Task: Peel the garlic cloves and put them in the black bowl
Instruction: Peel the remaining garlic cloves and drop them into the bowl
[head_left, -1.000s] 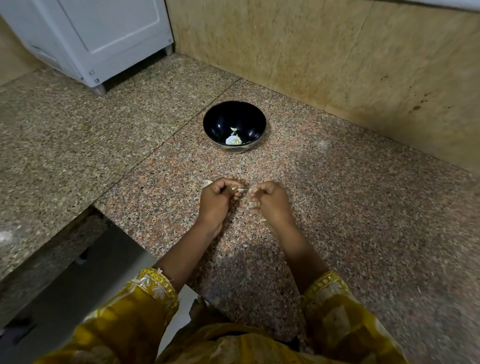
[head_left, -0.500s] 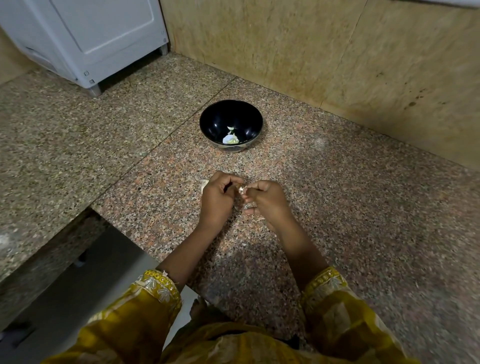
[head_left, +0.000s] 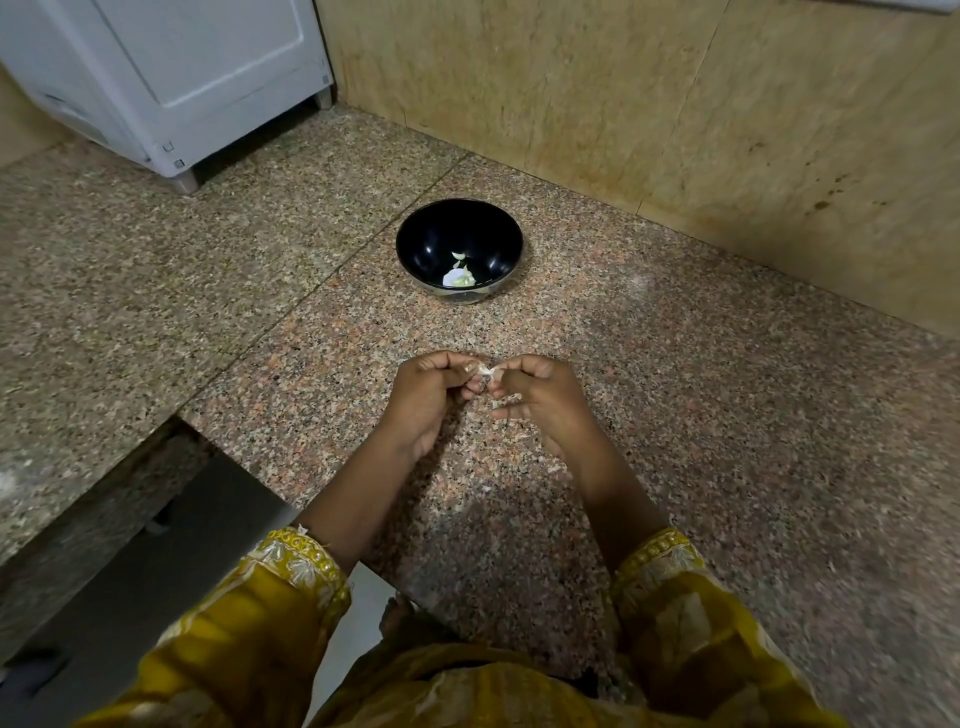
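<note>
Now your two hands meet at the centre of the frame, low over the speckled pink-and-grey granite desk (head_left: 701, 426). Your left hand (head_left: 423, 400) has its fingers curled in, thumb and forefinger pinching one end of a small pale garlic clove with papery white skin (head_left: 485, 370). Your right hand (head_left: 545, 402) pinches the other end between thumb and forefinger, its lower fingers loosely bent beneath. The clove sits between the fingertips of both hands, lifted off the desk.

Above your hands in the frame, well apart from them, the round glossy black bowl (head_left: 431, 234) stands on the desk. A few pale garlic pieces (head_left: 460, 276) lie at its bottom; whether they are cloves or skin is too small to tell.

A white cabinet-like appliance on short feet (head_left: 182, 78) fills the upper left, and a beige stone wall (head_left: 675, 104) runs across the upper right. Your yellow embroidered sleeves (head_left: 291, 587) cover both forearms at the bottom of the frame.
</note>
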